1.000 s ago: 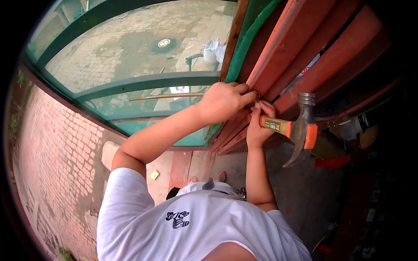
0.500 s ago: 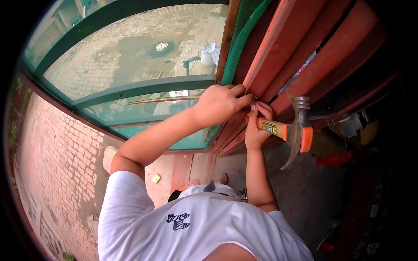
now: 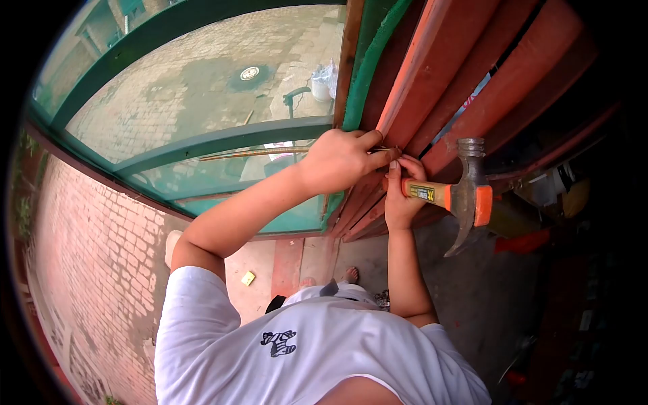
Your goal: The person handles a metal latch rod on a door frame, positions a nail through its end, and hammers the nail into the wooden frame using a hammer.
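Note:
My left hand [image 3: 341, 160] is closed in a pinch beside the red wooden door frame [image 3: 403, 81]. A thin brown strip [image 3: 253, 153] runs in front of the green screen panel to this hand, and a thin end appears past its fingers. My right hand [image 3: 403, 192] is closed around the orange handle of a claw hammer [image 3: 464, 196], its steel head pointing right. The thumb and fingertips of that hand meet the left fingertips at the frame. Whatever small thing lies between the fingertips is too hidden to name.
The green-framed screen panel [image 3: 229, 145] stands at the left, with brick paving [image 3: 101, 250] beyond and below. A small yellow box [image 3: 248, 278] lies on the floor near my feet. Red boards [image 3: 499, 88] rise at the right, above a dark area with assorted items.
The hammer head has shifted slightly right as the view moved a little. Both hands stay together at the door frame, with the thin end past my left fingers showing more clearly.

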`<state>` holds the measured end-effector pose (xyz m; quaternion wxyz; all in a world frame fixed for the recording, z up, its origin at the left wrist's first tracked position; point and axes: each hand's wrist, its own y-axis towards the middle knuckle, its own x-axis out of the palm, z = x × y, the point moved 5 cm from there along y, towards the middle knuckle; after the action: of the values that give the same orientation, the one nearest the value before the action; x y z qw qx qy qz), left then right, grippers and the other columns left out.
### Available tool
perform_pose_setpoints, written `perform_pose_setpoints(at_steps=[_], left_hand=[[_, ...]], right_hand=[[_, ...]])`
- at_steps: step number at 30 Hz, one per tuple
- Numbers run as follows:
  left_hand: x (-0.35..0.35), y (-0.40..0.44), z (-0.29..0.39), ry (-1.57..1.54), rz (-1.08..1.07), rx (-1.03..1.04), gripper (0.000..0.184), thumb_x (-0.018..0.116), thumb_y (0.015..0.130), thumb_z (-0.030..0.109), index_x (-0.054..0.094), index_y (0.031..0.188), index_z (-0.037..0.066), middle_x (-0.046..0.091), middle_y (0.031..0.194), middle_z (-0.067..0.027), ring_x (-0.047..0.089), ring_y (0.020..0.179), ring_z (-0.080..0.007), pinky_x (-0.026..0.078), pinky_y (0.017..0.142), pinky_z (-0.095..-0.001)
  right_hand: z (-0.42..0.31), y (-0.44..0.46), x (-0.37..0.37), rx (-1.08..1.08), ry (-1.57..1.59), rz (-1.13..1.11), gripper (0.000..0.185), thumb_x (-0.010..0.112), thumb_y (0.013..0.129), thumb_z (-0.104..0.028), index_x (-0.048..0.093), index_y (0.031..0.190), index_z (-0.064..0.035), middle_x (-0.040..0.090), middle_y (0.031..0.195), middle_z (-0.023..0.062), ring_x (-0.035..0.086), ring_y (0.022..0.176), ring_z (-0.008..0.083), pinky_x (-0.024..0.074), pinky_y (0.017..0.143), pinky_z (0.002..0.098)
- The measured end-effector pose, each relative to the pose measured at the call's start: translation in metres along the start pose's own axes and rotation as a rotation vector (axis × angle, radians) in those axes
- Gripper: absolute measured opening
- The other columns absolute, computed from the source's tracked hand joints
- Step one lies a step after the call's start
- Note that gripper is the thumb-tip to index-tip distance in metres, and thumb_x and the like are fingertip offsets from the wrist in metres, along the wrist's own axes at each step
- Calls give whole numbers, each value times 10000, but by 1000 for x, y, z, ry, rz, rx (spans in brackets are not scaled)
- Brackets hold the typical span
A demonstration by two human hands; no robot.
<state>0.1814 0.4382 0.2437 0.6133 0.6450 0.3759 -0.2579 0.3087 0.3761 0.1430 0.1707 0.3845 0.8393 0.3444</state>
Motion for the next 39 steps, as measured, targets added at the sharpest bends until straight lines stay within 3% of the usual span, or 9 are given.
perform_pose_setpoints(at_steps=[11,28,34,39], left_hand=[[8,0,-3,-32,10,-72,248,579,747,150,573,976,56,575,828,-46,628,725,-199,493,516,-318],[9,-1,-2,-67,19,-103,246,594,740,138,577,979,80,566,834,-52,622,717,-231,495,532,-338],[6,2,2,-67,42,-144,225,596,760,151,574,973,83,567,828,-53,623,706,-233,495,527,-340],[2,-2,4,-140,104,-256,205,601,795,158,568,982,81,565,829,-67,612,668,-263,486,522,-352]], right_hand=[[-3,3,1,65,64,-9,106,612,871,-28,551,956,-9,585,1006,67,562,843,111,471,688,229],[-5,-1,1,111,66,21,82,608,859,-2,541,906,-7,575,972,62,549,786,106,465,684,227],[-10,-3,1,6,-75,53,91,599,843,33,524,881,-4,569,968,75,556,811,127,476,721,249],[-9,-18,2,96,92,73,108,583,847,49,506,889,-15,554,981,77,558,810,122,485,731,251]])
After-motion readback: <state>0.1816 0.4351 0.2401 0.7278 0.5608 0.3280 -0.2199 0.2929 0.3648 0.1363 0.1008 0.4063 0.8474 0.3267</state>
